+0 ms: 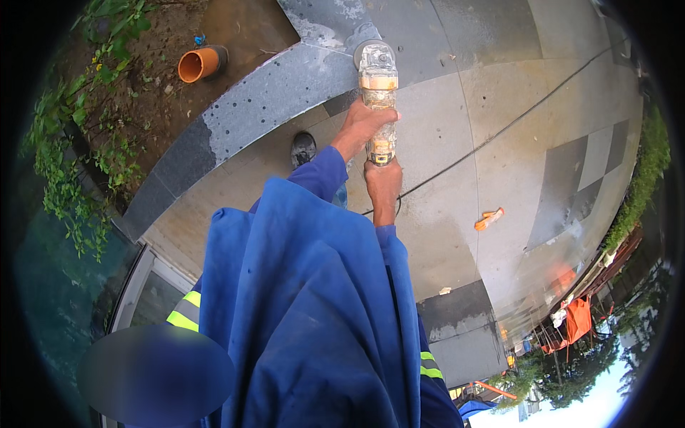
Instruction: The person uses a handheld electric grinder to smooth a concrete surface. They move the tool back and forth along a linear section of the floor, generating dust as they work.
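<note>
An angle grinder (379, 78), coated in pale dust with orange bands on its body, points away from me. My left hand (367, 123) wraps around the middle of its body. Behind it, my right hand (384, 182) grips the rear end, where the cord comes out. The grinder's round disc (364, 53) lies against the grey stone slab edging (285, 84), partly hidden under the head. Pale dust marks and dark wet spots show on the stone around it.
A black cord (492, 137) runs across the paving to the upper right. An orange pipe (200, 64) sticks out of the soil bed at the upper left. An orange-and-white glove (489, 219) lies on the tiles to the right. My shoe (303, 148) stands near the edging.
</note>
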`<state>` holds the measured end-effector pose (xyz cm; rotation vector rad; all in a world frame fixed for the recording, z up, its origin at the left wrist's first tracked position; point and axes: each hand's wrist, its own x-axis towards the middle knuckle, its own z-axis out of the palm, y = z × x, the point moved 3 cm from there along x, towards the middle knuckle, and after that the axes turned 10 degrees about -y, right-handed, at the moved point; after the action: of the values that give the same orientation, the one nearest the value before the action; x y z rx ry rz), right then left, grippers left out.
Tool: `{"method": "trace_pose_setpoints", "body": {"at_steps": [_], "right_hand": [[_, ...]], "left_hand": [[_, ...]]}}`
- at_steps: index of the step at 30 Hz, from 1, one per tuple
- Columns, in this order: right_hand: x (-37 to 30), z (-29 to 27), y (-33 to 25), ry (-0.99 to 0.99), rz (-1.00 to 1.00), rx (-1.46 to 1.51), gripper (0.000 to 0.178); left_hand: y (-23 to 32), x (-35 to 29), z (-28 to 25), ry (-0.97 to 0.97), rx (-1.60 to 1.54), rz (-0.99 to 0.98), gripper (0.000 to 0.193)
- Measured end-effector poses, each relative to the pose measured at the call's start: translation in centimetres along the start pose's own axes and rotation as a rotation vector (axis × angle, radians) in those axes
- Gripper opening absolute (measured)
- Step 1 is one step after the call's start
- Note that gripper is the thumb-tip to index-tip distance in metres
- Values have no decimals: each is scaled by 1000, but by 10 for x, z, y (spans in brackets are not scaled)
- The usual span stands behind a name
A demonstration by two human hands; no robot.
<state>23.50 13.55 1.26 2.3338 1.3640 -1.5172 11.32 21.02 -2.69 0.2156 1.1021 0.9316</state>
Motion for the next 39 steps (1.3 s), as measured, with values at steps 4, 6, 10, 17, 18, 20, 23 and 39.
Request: {"method": "trace_pose_setpoints", "body": {"at_steps": [4,6,10,17,18,20,23,39], "right_hand": [[9,-7,-3,-13,18,39,41],[18,-11,-18,-6,6,13,40],[25,-8,-20,-3,-35,-67,37],[-8,0,6,-23,19,-27,40],[-6,-4,6,-17,22,-41,41],[2,-10,6,-5,14,-20,41],[18,-10,-15,-5,-2,-94,40],[13,2,-17,0,-25,-76,39]], "left_hand": [[3,16,10,16,109,27,57],[9,33,7,11,120,25,58],[10,33,-7,-6,-20,-18,55],[-17,-4,-3,31,7,-4,61],[-13,-2,4,14,27,0,60],[-4,7,13,-6,38,-3,59],[13,19,6,-2,8,-22,57],[12,13,-8,8,-4,-2,54]]}}
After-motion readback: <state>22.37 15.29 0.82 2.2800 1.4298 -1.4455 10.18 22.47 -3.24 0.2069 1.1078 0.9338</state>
